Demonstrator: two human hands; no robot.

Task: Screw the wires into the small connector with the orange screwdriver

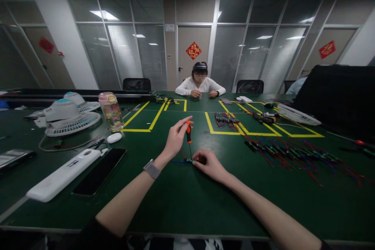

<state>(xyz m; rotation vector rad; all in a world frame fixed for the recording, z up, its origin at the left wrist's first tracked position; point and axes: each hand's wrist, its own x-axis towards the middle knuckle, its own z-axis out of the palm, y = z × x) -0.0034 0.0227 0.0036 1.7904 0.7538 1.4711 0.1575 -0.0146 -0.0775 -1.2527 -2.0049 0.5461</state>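
My left hand point(175, 139), with a watch on its wrist, grips the orange handle of a small screwdriver point(189, 136) held upright, tip down. The tip rests on a small wired part point(190, 160) with blue and red leads lying on the green table point(181, 199). My right hand point(209, 164) lies on the table just right of that part, its fingers pinched on it.
A row of similar wired parts point(293, 153) lies at the right, and a bundle point(225, 119) sits inside yellow tape marks. At the left are a dark phone point(99, 171), a white power strip point(63, 174), a white mouse point(114, 137), a bottle point(111, 111) and fans point(66, 117). A person point(200, 84) sits across the table.
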